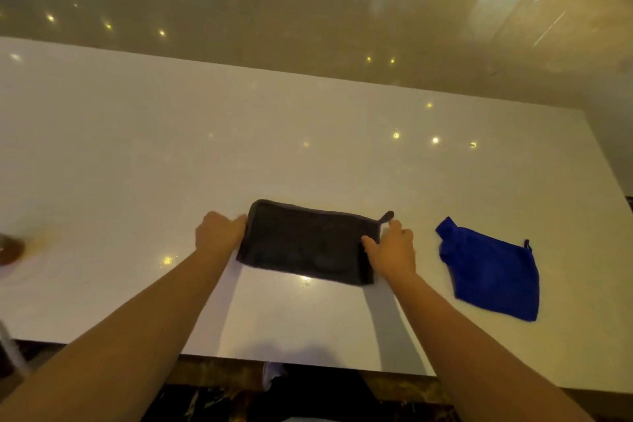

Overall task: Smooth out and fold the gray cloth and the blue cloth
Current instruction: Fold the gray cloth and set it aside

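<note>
The gray cloth point(306, 243) lies flat on the white table point(171, 147) as a folded rectangle, with a small hanging loop at its far right corner. My left hand point(219, 233) rests against its left edge, fingers curled at the cloth's border. At the right edge, my right hand point(392, 250) has its thumb on top of the cloth and its fingers along the side. The blue cloth point(493, 271) lies to the right, apart from both hands, rumpled with one corner turned up at its far left.
A brown round object point(10, 248) sits at the table's left edge. The table's near edge point(308, 365) runs just below my forearms, with a dark floor and a shoe beneath. A glossy floor lies beyond the far edge.
</note>
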Demonstrator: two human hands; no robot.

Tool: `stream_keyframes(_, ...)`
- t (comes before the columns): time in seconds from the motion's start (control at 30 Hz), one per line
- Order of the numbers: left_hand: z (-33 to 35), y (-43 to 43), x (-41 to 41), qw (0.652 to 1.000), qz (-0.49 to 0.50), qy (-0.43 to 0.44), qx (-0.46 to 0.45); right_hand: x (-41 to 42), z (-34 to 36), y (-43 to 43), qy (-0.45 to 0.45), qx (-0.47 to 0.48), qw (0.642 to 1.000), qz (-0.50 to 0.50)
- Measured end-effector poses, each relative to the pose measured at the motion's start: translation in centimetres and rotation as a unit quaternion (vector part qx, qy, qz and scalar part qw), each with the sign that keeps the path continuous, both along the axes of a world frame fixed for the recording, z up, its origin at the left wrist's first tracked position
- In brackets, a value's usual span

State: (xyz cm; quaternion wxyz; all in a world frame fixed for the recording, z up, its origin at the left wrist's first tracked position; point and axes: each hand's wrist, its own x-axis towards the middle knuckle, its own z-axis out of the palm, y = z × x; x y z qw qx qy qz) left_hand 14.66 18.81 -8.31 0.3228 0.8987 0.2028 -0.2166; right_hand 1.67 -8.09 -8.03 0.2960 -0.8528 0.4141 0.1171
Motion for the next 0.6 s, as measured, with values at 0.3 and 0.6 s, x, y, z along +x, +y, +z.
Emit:
stream_keyframes(0.3, -1.4, -1.1, -2.2, 0.991, 0.018, 0.125, -0.045, -1.1, -1.7, 0.6, 0.090, 0.130, 0.986, -0.050)
stream_keyframes(0.6, 4.1, 0.0, -0.5, 0.923, 0.177, 0.233, -0.248, -0.9, 3.5, 2.2, 0.004, 0.303, 0.917, -0.260)
